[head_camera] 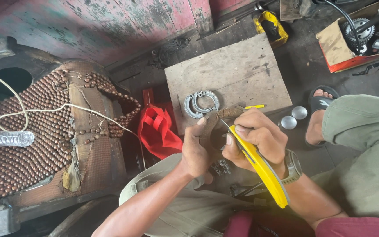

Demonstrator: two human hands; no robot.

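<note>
My left hand (196, 151) grips a curved, rusty brown brake shoe (224, 115) by its left side, held above my lap. A yellow utility knife (259, 169) is in my right hand (257, 140), its blade tip set against the inner face of that shoe. Both hands sit close together just in front of a wooden board (233, 74). On the board lie two grey metal brake shoes (200, 104) and a small yellow strip (254, 106).
A red plastic bag (156, 129) lies left of the board. A seat covered with brown wooden beads (36, 131) and a white cord fills the left. Two shiny round caps (293, 117) rest by my sandalled foot (319, 112). A cardboard box with a sprocket (358, 30) stands far right.
</note>
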